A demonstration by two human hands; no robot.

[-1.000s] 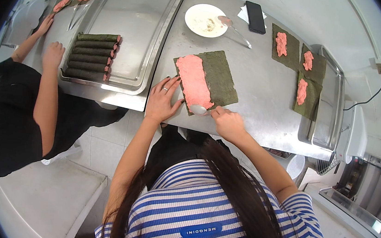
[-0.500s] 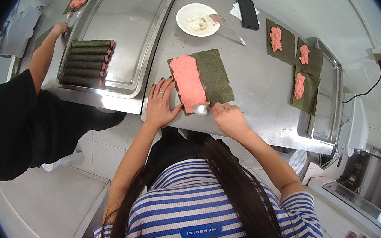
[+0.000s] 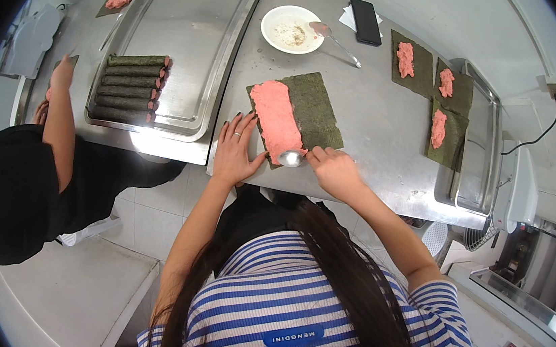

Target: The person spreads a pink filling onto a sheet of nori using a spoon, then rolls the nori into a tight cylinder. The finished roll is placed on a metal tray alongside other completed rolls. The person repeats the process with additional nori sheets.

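On the steel table in front of me lies a dark green nori sheet [image 3: 316,113], its left half spread with pink minced paste [image 3: 276,116]. My left hand [image 3: 234,147] rests open along the sheet's left edge, fingertips touching it and the thumb at the near corner. Pinched in my right hand [image 3: 334,170] is a metal spoon [image 3: 290,158], its bowl on the paste at the sheet's near end. Most of the spoon's handle is hidden under my fingers.
Beyond the sheet stand a white bowl [image 3: 279,46] with a second spoon [image 3: 342,49] and a black phone [image 3: 365,21]. Several nori sheets with paste [image 3: 405,59] lie at right beside a steel tray [image 3: 482,137]. At left, a large tray [image 3: 189,49] holds nori rolls [image 3: 130,81]; a co-worker's arm [image 3: 59,123] is beyond.
The spoon's bowl has shifted slightly left over the paste with my right hand. My left hand stays in place. The co-worker's hand has moved nearer, away from the far nori sheet.
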